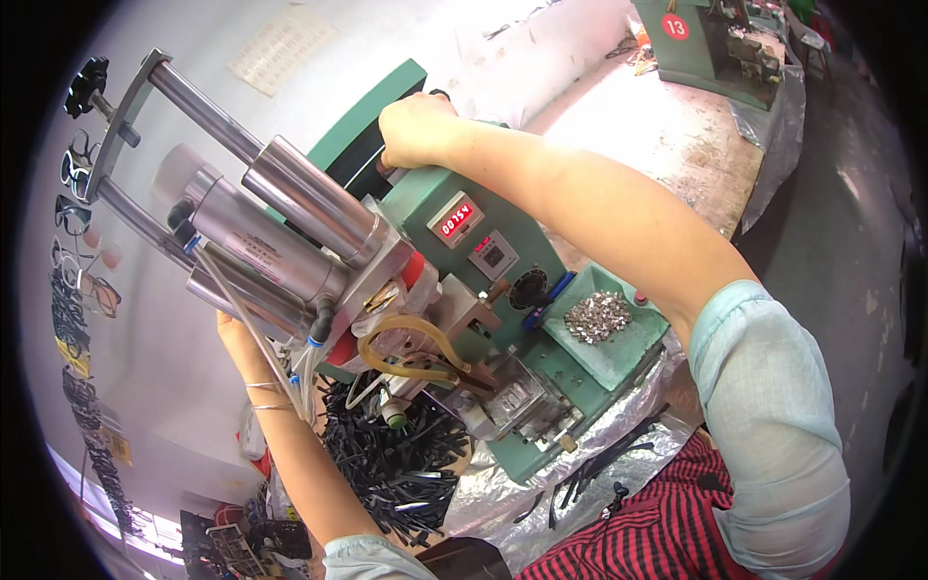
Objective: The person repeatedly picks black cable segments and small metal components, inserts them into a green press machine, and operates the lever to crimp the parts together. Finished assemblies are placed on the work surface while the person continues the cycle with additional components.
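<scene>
From where I stand, the lit red display [455,219] on the green press [406,208] makes a good marker. The press's metal cylinder head [256,242] lies to the person's left of that display, tilted well over. Its long axis runs slantwise: the far end, with the grey end plate [128,133] and black knob [88,87], points up and away to the left, while the near end points down and right, passing below the display toward the metal die [527,401]. The cylinders and the two guide rods lie roughly parallel.

The right hand [418,132] is just above and left of the display, bent over the top of the press body with its fingers curled; I cannot tell what, if anything, it closes on. The left hand [230,333] is well to the left of the display and lower, its fingers mostly hidden behind the cylinders, so I cannot tell how it is set.

Below the display a tan hose [391,362] loops. Down to its right is a green tray [611,369] with a heap of silvery bits [596,316]. Further down, below and left of the display, dark strips [406,474] lie piled.
</scene>
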`<state>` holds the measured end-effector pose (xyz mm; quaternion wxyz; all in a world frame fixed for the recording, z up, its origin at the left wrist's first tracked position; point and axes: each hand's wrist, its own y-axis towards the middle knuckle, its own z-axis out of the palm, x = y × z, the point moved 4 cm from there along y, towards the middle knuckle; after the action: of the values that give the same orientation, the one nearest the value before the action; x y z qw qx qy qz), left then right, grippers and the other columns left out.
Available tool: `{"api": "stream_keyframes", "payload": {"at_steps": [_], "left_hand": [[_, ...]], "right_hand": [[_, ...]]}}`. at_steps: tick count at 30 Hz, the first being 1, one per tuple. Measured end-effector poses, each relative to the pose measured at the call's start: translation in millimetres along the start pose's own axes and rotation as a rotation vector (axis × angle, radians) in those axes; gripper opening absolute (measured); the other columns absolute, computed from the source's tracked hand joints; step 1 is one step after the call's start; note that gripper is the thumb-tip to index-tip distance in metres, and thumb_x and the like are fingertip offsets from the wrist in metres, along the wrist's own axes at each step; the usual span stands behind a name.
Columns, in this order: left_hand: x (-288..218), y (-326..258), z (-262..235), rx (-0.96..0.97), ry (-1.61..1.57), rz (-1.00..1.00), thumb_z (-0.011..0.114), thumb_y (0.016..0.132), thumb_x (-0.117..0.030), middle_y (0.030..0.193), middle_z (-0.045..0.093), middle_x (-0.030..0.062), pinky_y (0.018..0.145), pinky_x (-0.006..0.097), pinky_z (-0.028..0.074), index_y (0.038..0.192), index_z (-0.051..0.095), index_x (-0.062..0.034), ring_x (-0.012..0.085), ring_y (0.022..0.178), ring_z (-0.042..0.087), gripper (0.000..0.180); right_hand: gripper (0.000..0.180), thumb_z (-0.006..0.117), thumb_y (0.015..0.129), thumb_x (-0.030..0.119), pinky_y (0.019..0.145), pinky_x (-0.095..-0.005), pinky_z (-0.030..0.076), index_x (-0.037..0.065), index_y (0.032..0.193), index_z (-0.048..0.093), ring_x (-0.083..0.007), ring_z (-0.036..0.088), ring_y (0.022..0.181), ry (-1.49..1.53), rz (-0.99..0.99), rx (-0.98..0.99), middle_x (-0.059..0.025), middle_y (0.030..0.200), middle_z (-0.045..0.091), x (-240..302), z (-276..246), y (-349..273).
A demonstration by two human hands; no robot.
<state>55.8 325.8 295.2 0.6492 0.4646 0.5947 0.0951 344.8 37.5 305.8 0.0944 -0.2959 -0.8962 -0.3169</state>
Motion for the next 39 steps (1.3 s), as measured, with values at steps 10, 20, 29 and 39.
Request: {"api": "stream_keyframes", "payload": {"at_steps": [10,20,29,39], "left_hand": [[16.4,7.5,-16.8,0.017,0.009,-0.005,0.063,0.103,-0.011,0.106,0.075,0.0062,0.079,0.030,0.060,0.120,0.069,-0.0033,0.0169,0.090,0.072,0.019],[16.2,2.8,-12.9,0.019,0.029,0.001,0.064,0.104,-0.012,0.102,0.073,0.0039,0.077,0.028,0.058,0.116,0.069,-0.0041,0.0143,0.088,0.070,0.016],[23.0,-30.2,-8.8,0.041,0.070,0.013,0.060,0.104,-0.010,0.081,0.060,-0.0069,0.052,0.019,0.034,0.119,0.067,-0.0071,0.0003,0.061,0.048,0.017],[24.9,-53.8,10.3,0.056,-0.105,-0.026,0.064,0.101,-0.009,0.078,0.052,-0.0084,0.058,0.020,0.034,0.111,0.063,-0.0088,0.0018,0.064,0.043,0.009]], "right_hand": [[0.043,0.083,0.083,0.042,0.099,-0.0435,0.048,0.011,0.113,0.081,-0.0294,0.072,0.112,-0.004,0.013,0.003,-0.0107,0.114,0.078,2.0,0.7,0.5],[0.047,0.082,0.082,0.048,0.099,-0.0448,0.049,0.011,0.113,0.081,-0.0298,0.073,0.109,-0.013,0.027,0.007,-0.0100,0.114,0.079,0.9,-0.8,-1.2],[0.030,0.079,0.088,0.033,0.092,-0.0418,0.055,0.006,0.100,0.079,-0.0305,0.072,0.102,0.218,-0.352,-0.992,-0.0103,0.099,0.077,-20.8,-25.1,-140.6],[0.022,0.072,0.091,0.011,0.095,-0.0387,0.051,0.004,0.112,0.074,-0.0297,0.068,0.105,0.380,0.071,-0.647,-0.0133,0.109,0.075,-92.2,39.8,-294.2]]}}
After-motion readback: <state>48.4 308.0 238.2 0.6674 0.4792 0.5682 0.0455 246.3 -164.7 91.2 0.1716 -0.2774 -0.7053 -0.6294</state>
